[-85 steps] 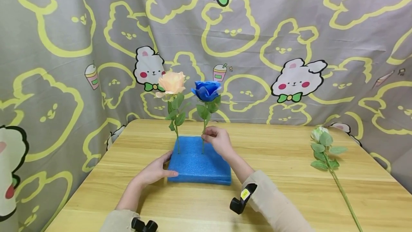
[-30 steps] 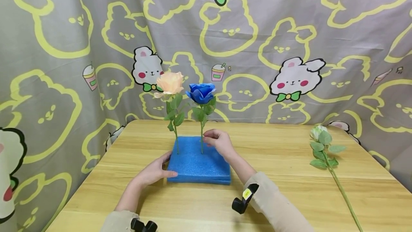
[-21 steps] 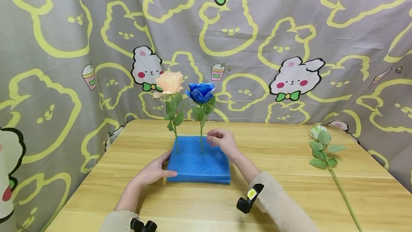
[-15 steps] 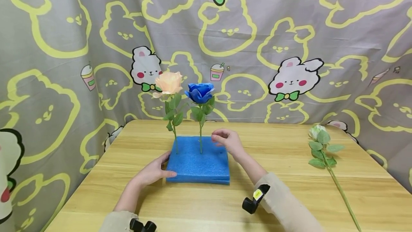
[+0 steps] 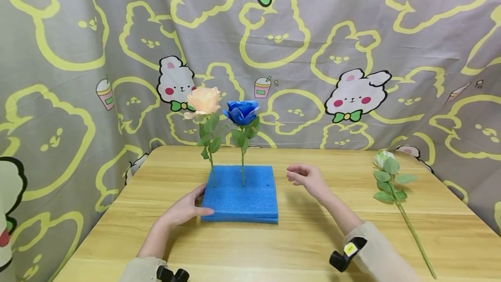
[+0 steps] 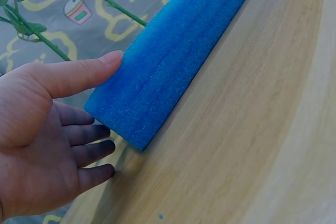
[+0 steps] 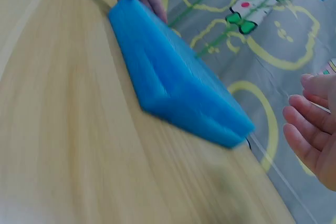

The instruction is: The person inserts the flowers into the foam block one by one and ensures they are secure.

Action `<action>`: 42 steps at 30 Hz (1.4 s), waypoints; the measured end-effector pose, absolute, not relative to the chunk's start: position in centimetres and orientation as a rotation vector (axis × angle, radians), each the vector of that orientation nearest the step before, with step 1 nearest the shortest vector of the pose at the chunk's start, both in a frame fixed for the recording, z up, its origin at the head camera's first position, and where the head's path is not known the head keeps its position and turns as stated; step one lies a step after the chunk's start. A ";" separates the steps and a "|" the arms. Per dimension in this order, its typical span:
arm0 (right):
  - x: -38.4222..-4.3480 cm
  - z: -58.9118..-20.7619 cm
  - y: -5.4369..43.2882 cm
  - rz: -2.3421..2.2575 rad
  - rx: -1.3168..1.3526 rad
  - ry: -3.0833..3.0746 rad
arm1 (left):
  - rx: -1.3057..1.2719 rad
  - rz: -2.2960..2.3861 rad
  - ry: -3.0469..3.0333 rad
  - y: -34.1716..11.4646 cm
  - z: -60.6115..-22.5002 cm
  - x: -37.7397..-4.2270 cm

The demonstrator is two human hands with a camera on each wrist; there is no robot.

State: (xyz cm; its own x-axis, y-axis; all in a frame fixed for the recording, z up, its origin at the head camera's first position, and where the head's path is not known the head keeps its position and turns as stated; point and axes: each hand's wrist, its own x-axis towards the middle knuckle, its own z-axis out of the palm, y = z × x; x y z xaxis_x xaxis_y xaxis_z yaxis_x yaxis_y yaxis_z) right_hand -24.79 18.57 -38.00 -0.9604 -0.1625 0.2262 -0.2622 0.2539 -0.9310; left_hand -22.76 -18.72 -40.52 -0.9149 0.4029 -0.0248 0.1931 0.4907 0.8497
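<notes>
Head view: the blue foam (image 5: 250,201) on the table (image 5: 219,249) was touched by the left hand (image 5: 185,209), its fingers straight, perhaps so the peach rose (image 5: 205,102) and blue rose (image 5: 242,114) poked in it could be held steady, while nothing was gripped by the loose-fingered right hand (image 5: 310,180) nearby

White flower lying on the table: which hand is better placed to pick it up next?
Probably the right hand: it holds nothing and is nearer the white flower. The left hand is across the blue block from the flower, its thumb touching that block.
</notes>
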 end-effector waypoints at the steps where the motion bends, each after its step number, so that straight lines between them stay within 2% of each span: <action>1: -24.5 -38.1 19.3 1.806 0.405 -2.432 | 0.514 1.389 2.516 -18.7 -40.5 -22.8; 9: -22.5 -38.4 24.7 1.717 0.288 -2.475 | 0.544 1.404 2.491 -18.6 -40.4 -23.0; 24: -19.0 -37.8 31.5 1.509 0.150 -2.487 | 0.502 1.392 2.497 -18.9 -40.6 -22.9; 42: -15.2 -38.1 39.8 1.526 0.010 -2.442 | 0.525 1.387 2.492 -18.8 -40.5 -22.9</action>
State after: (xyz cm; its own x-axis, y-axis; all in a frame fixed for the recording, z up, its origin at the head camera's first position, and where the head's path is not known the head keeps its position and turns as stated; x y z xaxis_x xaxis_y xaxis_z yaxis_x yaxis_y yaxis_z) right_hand -15.21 39.78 -38.12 -0.9658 0.1314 0.2237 -0.1435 0.4481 -0.8824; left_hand -22.92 -18.79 -40.52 -0.9064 0.4209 -0.0346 0.1924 0.4845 0.8534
